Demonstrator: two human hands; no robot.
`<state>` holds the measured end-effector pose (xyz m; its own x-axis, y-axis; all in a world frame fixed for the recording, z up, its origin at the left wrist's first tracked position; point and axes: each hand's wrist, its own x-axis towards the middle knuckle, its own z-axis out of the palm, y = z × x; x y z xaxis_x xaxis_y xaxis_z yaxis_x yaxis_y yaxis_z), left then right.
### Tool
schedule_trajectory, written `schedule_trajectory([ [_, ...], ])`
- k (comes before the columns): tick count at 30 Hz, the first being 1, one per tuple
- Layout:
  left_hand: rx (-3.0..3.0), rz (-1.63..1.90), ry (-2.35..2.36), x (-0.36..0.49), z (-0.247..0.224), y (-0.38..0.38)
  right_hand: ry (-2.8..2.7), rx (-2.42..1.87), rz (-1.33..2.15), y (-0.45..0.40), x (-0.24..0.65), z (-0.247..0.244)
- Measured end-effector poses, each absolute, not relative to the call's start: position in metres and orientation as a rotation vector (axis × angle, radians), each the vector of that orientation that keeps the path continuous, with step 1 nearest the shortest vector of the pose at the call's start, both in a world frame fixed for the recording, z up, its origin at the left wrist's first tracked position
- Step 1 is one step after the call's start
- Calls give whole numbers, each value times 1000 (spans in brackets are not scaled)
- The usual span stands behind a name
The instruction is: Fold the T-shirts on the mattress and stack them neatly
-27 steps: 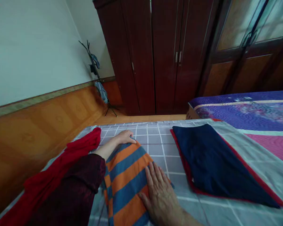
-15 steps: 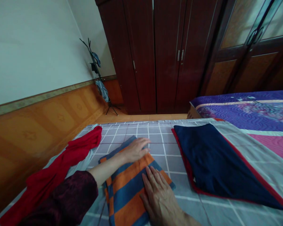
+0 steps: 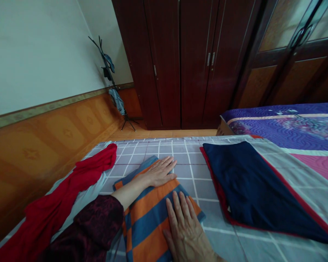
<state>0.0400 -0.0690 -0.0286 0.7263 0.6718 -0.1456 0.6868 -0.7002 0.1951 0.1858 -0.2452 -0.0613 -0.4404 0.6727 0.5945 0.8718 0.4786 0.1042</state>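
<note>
- Hands: qty 2, bare, both on 1 folded cloth item w/ wide orange & blue stripes (image 3: pixel 150 227), lying on the grey checked sheet w/ white lines (image 3: pixel 180 149), directly in front of wearer.
- L. hand (image 3: pixel 161 171): palm down across the item's upper part; fingers extended, nothing gripped. Fingertips at or just past its edge.
- R. hand (image 3: pixel 184 227): palm down on item's R. part, nearer wearer; fingers straight, slightly spread, no grasp.
- Hands near ea. other, not touching.
- Sleeve, dark burgundy, patterned (image 3: pixel 94 227): 1 vis., on L. arm.
- L. side: 1 long, rumpled bright-red cloth (image 3: pixel 68 193), well apart from L. hand.
- R. side: 1 flat navy-blue cloth (image 3: pixel 251 185) w/ red cloth edging out beneath (image 3: pixel 218 194); apart from R. hand. Layer count: can't tell.
- Bkgd: 1 dark red-brown wooden wardrobe (image 3: pixel 164 72); 1 black coat stand (image 3: pixel 106 67) w/ several items hung; 1 purple floral bedcover (image 3: pixel 278 122), far R.
</note>
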Motion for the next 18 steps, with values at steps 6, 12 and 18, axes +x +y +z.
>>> schedule_trajectory([
  [6,2603,-65,1402,34,-31,-45,-2243,-1332,-530,-247,184,-57],
  [12,2486,-35,1683,28,-20,-39,-2243,-1491,-379,-251,183,-51],
  [18,2803,82,1169,70,-15,-100,-2378,-1541,-302,-256,180,-43],
])
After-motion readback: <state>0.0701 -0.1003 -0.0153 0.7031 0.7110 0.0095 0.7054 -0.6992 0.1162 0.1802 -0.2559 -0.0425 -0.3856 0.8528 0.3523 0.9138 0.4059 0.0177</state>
